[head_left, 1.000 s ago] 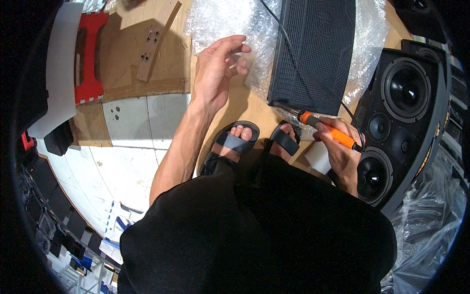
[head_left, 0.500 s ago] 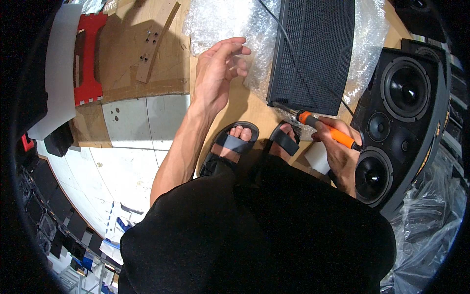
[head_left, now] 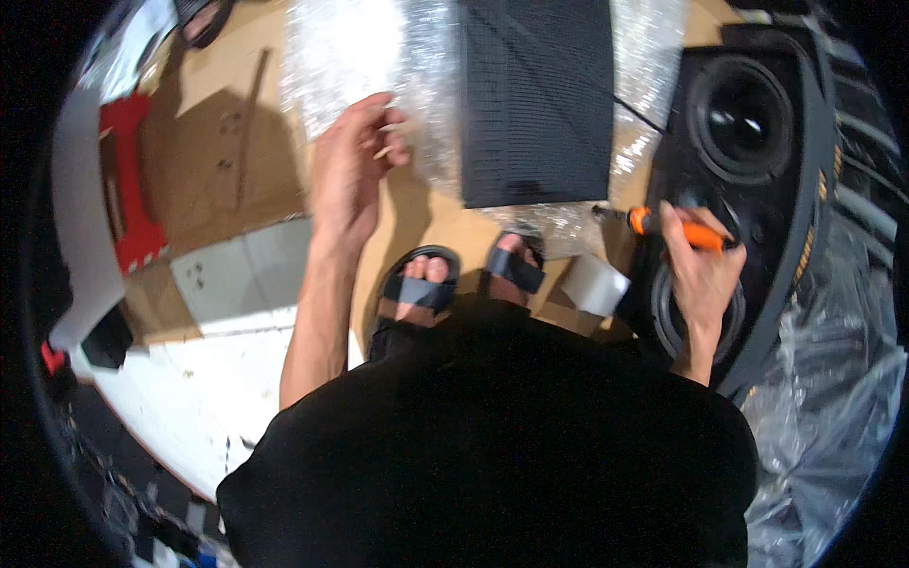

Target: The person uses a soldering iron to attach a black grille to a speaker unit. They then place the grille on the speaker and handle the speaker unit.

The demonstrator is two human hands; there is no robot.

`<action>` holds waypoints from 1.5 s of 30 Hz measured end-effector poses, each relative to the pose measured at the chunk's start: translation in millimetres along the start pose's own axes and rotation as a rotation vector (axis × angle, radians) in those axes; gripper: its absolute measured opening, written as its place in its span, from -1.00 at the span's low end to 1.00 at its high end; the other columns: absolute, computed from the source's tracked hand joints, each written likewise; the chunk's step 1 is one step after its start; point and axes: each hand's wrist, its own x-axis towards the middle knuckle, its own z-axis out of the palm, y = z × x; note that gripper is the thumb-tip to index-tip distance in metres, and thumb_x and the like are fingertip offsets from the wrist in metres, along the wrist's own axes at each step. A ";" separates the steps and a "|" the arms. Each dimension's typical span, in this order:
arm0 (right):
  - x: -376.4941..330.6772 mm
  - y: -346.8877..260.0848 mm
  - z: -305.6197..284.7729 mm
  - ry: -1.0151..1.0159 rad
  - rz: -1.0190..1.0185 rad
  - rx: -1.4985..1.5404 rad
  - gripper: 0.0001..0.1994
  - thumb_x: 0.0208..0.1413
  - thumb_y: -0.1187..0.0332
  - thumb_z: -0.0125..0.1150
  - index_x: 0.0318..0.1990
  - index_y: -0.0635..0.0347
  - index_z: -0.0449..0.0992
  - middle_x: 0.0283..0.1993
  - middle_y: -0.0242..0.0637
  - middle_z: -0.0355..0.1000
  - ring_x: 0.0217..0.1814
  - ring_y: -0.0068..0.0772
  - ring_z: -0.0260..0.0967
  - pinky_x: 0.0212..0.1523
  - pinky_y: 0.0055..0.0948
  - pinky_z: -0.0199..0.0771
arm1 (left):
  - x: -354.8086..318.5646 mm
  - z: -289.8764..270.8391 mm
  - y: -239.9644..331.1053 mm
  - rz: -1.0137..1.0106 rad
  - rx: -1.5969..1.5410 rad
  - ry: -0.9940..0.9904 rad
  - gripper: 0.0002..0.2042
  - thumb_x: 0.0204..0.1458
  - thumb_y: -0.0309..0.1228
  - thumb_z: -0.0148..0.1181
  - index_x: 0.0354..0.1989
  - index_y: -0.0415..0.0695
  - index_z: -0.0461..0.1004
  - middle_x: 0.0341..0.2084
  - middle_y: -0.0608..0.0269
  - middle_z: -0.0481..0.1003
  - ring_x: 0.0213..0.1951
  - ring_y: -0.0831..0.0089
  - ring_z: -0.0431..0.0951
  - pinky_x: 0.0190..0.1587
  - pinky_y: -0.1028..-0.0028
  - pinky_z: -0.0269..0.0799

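Note:
My right hand [head_left: 705, 279] is closed around the orange handle of a soldering iron [head_left: 699, 235], with its dark tip pointing left. The hand hangs over the front of a black speaker cabinet [head_left: 762, 222], covering part of its lower cone. A dark cord [head_left: 639, 114] runs from the grille area towards that side. My left hand [head_left: 348, 170] is raised over the cardboard and bubble wrap, fingers loosely curled and apart, blurred, with nothing clearly in it. Between the hands lies a black perforated grille panel [head_left: 540, 142] on the bubble wrap [head_left: 355, 62].
By my sandalled feet [head_left: 417, 284] sits a white block [head_left: 597, 286]. To the left are a thin wooden strip [head_left: 251, 133], a red frame-like piece [head_left: 133, 189] and a white sheet [head_left: 80, 218]. Clear plastic [head_left: 819, 407] lies at right; another sandalled foot [head_left: 201, 24] shows top left.
The view has shifted, moving the scene leftward. My right hand has moved right with the soldering iron, from beside the grille's corner to over the speaker. Another foot has appeared at top left.

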 end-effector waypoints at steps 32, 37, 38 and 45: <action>9.8 71.3 -14.8 -0.049 0.178 0.023 -0.77 -0.02 0.26 0.32 -0.33 0.27 0.61 -0.68 -0.16 0.41 -0.73 -0.54 0.31 -0.64 -0.43 0.34 | -7.6 9.0 -10.4 -0.053 -0.002 -0.076 -0.69 0.13 -0.33 0.10 -0.01 -0.22 0.40 -0.31 0.33 0.44 -0.37 0.55 0.37 -0.29 0.53 0.26; 9.6 83.6 -7.2 0.033 0.111 0.028 -0.77 -0.01 0.25 0.32 -0.37 0.26 0.61 -0.76 -0.26 0.27 -0.75 -0.60 0.18 -0.67 -0.45 0.25 | -9.8 18.3 -8.6 -0.044 -0.001 -0.041 -0.73 0.09 -0.36 0.13 -0.09 -0.25 0.42 -0.36 0.26 0.42 -0.43 0.52 0.37 -0.37 0.52 0.31; 10.0 83.8 -6.1 0.056 0.078 0.028 -0.77 -0.01 0.24 0.32 -0.37 0.26 0.61 -0.77 -0.29 0.25 -0.75 -0.60 0.16 -0.68 -0.46 0.23 | -10.1 17.9 -8.3 -0.044 0.001 -0.041 -0.73 0.09 -0.36 0.13 -0.08 -0.25 0.42 -0.36 0.26 0.42 -0.43 0.52 0.37 -0.37 0.52 0.31; 8.9 85.2 -12.3 -0.043 0.128 0.022 -0.74 0.01 0.24 0.34 -0.37 0.32 0.58 -0.77 -0.32 0.22 -0.74 -0.60 0.12 -0.69 -0.44 0.16 | -9.9 16.7 -7.5 -0.071 0.007 -0.073 -0.74 0.12 -0.35 0.12 -0.06 -0.19 0.40 -0.33 0.34 0.43 -0.39 0.54 0.36 -0.32 0.53 0.27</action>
